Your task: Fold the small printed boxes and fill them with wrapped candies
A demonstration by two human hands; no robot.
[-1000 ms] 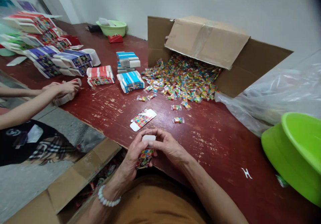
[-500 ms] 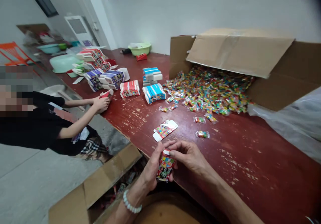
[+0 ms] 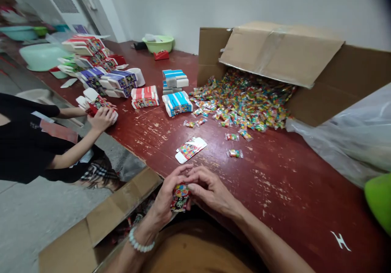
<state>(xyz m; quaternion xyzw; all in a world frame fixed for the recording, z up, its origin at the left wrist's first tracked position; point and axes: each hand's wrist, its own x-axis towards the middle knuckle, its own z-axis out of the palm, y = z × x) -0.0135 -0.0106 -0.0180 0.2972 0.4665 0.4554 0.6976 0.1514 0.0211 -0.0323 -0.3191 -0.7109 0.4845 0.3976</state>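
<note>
Low at the table's front edge, my left hand (image 3: pixel 165 193) wraps round a small printed candy box (image 3: pixel 180 197), red with colourful circles, held upright. My right hand (image 3: pixel 212 189) pinches the top end of the same box, its thumb and fingers covering the flap there. A flattened candy carton (image 3: pixel 191 148) with white flaps lies on the table just beyond my hands. Right of that carton are a few loose wrapped candies (image 3: pixel 234 153).
A tipped cardboard box (image 3: pixel 275 57) spills a heap of wrapped candies (image 3: pixel 244 102) over the red table (image 3: pixel 293 191). Carton bundles (image 3: pixel 177 103) stand at the centre and left. At left a co-worker's hands (image 3: pixel 102 118) hold cartons. An open cardboard box (image 3: pixel 73 240) stands below the edge.
My view has turned right. The white flap on top of the box was visible and is now covered by my fingers. The co-worker has lifted a carton bundle, its white flaps now showing.
</note>
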